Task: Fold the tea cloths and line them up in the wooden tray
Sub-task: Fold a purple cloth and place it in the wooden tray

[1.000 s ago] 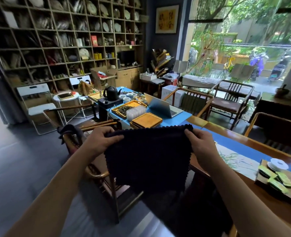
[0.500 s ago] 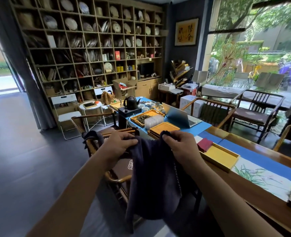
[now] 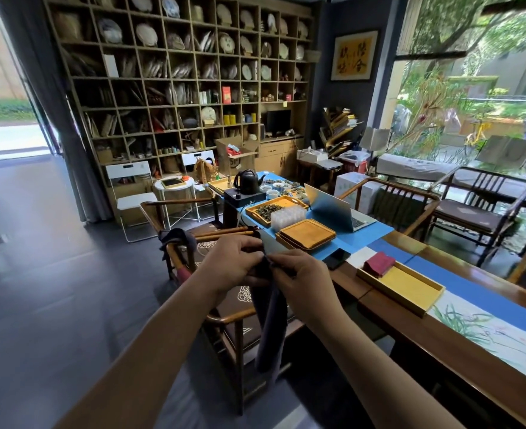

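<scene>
Here a dark cloth (image 3: pixel 269 317) is being folded in mid-air, and the fold is judged to be at its first halving. The top edge is being pinched by both hands, which are brought close together, almost knuckle to knuckle. The left hand (image 3: pixel 232 261) is being kept curled around the upper corner, and the right hand (image 3: pixel 300 275) is being closed on the cloth just beside it, thumb and fingertips clamped on the fabric. Below the two hands the cloth is being left to hang as a narrow, doubled strip, clear of the chair (image 3: pixel 224 320) beneath it.

To the right of the right hand, and a little beyond it, the wooden tray (image 3: pixel 410 287) is lying on the table (image 3: pixel 459 345). A folded red cloth (image 3: pixel 378 264) is already lying at the tray's far end, while the rest of the tray floor is showing bare.

The next move is judged to call for the hanging strip to be doubled again into a small packet. It would then need to be carried rightward, away from the chair, and set down just beside the red cloth, its edges being squared with that one so a row is begun. Whether the corners are meeting cleanly inside the pinch cannot be told.
</scene>
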